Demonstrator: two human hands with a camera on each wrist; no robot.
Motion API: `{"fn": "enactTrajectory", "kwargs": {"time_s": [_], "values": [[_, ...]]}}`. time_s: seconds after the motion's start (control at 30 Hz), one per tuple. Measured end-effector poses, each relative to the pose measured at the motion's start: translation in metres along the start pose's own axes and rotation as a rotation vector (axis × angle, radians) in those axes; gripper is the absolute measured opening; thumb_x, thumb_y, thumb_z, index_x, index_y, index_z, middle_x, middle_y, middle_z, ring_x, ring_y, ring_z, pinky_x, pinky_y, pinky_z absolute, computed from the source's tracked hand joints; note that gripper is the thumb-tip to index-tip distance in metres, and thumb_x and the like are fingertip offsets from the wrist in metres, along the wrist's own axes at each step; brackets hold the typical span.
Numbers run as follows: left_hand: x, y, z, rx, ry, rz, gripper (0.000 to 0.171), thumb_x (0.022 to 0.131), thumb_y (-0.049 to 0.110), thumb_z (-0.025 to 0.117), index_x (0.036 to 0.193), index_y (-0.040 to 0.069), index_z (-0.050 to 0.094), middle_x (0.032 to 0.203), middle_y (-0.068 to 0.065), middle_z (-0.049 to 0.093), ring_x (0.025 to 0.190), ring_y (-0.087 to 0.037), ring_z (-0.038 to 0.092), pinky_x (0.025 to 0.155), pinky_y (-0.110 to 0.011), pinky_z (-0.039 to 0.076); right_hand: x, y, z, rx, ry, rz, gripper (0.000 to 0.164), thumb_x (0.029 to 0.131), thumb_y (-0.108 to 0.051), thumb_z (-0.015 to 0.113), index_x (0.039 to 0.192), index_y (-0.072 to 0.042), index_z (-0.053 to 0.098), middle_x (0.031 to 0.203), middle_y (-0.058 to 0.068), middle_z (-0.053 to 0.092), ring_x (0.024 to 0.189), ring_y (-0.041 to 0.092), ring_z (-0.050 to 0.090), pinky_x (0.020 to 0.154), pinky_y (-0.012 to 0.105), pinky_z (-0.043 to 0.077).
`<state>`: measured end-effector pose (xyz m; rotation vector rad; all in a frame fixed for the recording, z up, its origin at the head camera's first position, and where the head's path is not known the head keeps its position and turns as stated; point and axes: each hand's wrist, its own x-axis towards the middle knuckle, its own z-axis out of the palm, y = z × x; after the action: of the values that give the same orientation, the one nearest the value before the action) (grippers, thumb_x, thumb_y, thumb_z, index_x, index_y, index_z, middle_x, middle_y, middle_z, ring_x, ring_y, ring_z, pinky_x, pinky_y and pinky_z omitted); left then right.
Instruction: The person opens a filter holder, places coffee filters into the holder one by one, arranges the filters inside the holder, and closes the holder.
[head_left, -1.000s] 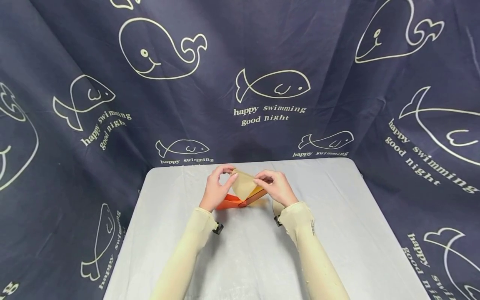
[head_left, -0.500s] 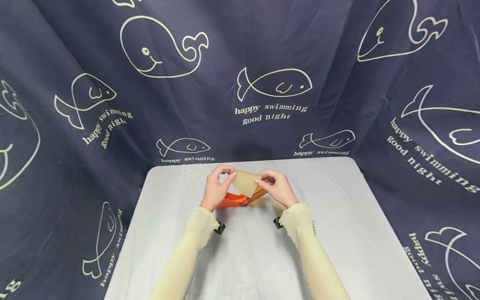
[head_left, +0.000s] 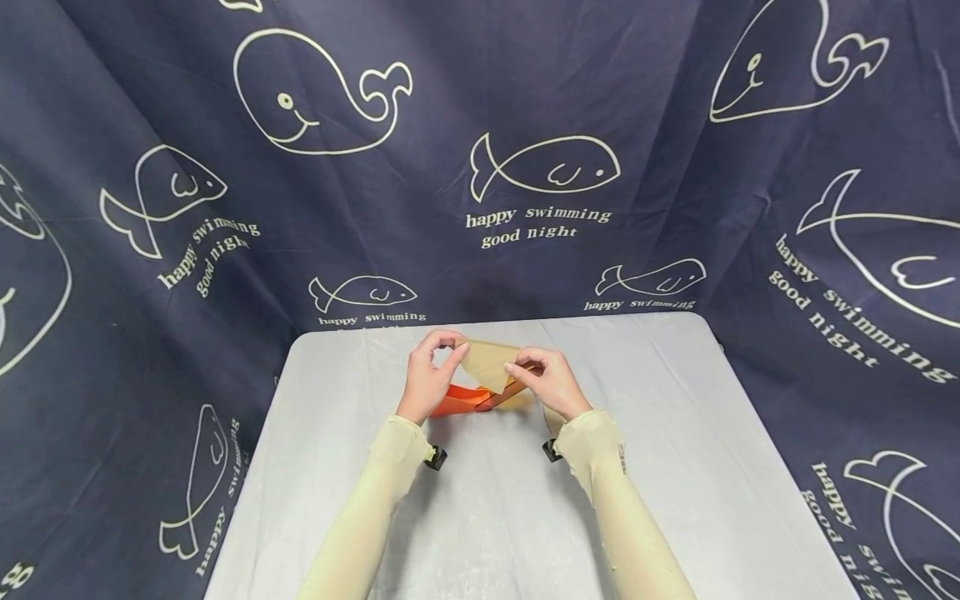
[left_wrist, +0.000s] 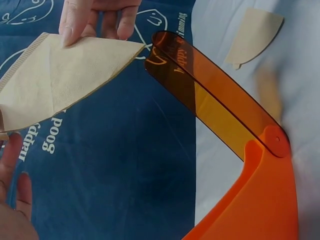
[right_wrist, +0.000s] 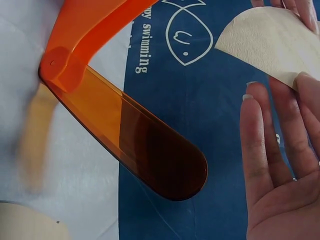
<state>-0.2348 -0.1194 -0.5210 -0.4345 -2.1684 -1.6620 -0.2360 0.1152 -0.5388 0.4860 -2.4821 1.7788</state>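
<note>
Pinching the filter mid-frame, left hand and right hand are gripping opposite ends. Just below, the orange case is showing its amber lid.

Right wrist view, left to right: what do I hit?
loose filter → amber flap → held filter. The orange part is left out: it overlaps the flap.

Soft, even light brightens my pale table, and faint grey shadows lie beneath my sleeves. The head view stretches the curtain toward its edges. Both my wrist views look dimmer; in them a blurred amber patch spreads on the table, while my cream paper looks sharp
</note>
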Motion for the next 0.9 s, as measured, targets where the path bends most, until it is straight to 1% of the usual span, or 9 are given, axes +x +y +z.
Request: {"fn": "enactTrajectory", "kwargs": {"time_s": [0.1,0.2,0.27,0.33,0.47,0.57,0.7,0.8,0.9], "values": [[-0.0006,0.0001,-0.0012,-0.002,-0.002,-0.016,0.015,0.093,0.013,0.077,0.107,0.009,0.074,0.096,-0.009,0.07,0.1,-0.018,0.059,0.094,-0.032,0.042,0.0007,0.0017,0.0006,0.006,-0.007,-0.005,0.01,0.094,-0.016,0.077,0.09,-0.007,0.076,0.088,0.008,0.074,0.075,0.023,0.068,0.069,0.021,0.054],[-0.0008,0.0008,-0.0023,0.003,-0.005,-0.011,0.017,0.093,0.012,0.077,0.11,0.01,0.073,0.096,-0.008,0.07,0.1,-0.019,0.058,0.095,-0.038,0.043,0.0015,0.0031,0.0001,0.007,-0.019,-0.014,0.012,0.095,-0.019,0.076,0.092,-0.007,0.077,0.09,0.01,0.074,0.077,0.03,0.069,0.069,0.022,0.053],[-0.0002,0.0016,-0.0028,0.011,-0.018,0.008,0.019,0.094,0.012,0.077,0.112,0.011,0.073,0.099,-0.007,0.07,0.101,-0.02,0.058,0.097,-0.045,0.045,0.0014,0.0035,-0.001,-0.007,-0.021,-0.022,0.013,0.095,-0.02,0.076,0.093,-0.007,0.077,0.09,0.01,0.074,0.078,0.028,0.068,0.07,0.022,0.053],[0.0006,0.0022,-0.0026,0.039,-0.038,0.028,0.021,0.094,0.013,0.076,0.115,0.012,0.072,0.105,-0.006,0.071,0.104,-0.02,0.059,0.099,-0.048,0.046,0.0011,0.0024,-0.0027,-0.027,-0.019,-0.029,0.011,0.095,-0.018,0.076,0.093,-0.007,0.077,0.09,0.009,0.074,0.077,0.022,0.067,0.07,0.022,0.053],[0.0019,0.0031,-0.0026,0.121,-0.09,0.068,0.021,0.095,0.017,0.076,0.115,0.012,0.073,0.114,-0.003,0.073,0.111,-0.019,0.062,0.103,-0.045,0.044,-0.0002,0.0007,-0.0055,-0.063,-0.024,-0.036,0.007,0.094,-0.014,0.077,0.09,-0.009,0.077,0.087,0.006,0.073,0.074,0.013,0.064,0.07,0.022,0.053],[0.002,0.0028,-0.003,0.2,-0.116,0.099,0.02,0.094,0.018,0.077,0.114,0.013,0.074,0.112,0.0,0.073,0.111,-0.017,0.063,0.104,-0.041,0.041,-0.0008,-0.0005,-0.007,-0.085,-0.035,-0.041,0.006,0.094,-0.013,0.077,0.089,-0.01,0.076,0.086,0.004,0.073,0.073,0.012,0.064,0.069,0.023,0.054],[0.0025,0.002,-0.0035,0.288,-0.136,0.165,0.018,0.094,0.02,0.077,0.112,0.016,0.075,0.106,0.001,0.074,0.105,-0.017,0.064,0.099,-0.04,0.041,0.0002,-0.0029,-0.008,-0.126,-0.039,-0.055,0.005,0.093,-0.014,0.077,0.09,-0.01,0.076,0.086,0.002,0.074,0.073,0.012,0.066,0.069,0.025,0.056],[0.0025,0.001,-0.0037,0.32,-0.142,0.197,0.017,0.094,0.02,0.077,0.111,0.016,0.076,0.103,0.001,0.075,0.102,-0.018,0.065,0.097,-0.039,0.042,0.0013,-0.0048,-0.0084,-0.129,-0.038,-0.065,0.005,0.093,-0.014,0.077,0.091,-0.01,0.077,0.087,0.002,0.075,0.074,0.013,0.067,0.07,0.026,0.057],[0.0016,0.0004,-0.0036,0.317,-0.149,0.186,0.016,0.095,0.02,0.075,0.11,0.015,0.077,0.103,0.0,0.076,0.102,-0.018,0.065,0.097,-0.038,0.041,0.0014,-0.0055,-0.0088,-0.107,-0.03,-0.063,0.005,0.094,-0.014,0.077,0.092,-0.01,0.077,0.089,0.004,0.075,0.075,0.017,0.068,0.071,0.025,0.056]]}}
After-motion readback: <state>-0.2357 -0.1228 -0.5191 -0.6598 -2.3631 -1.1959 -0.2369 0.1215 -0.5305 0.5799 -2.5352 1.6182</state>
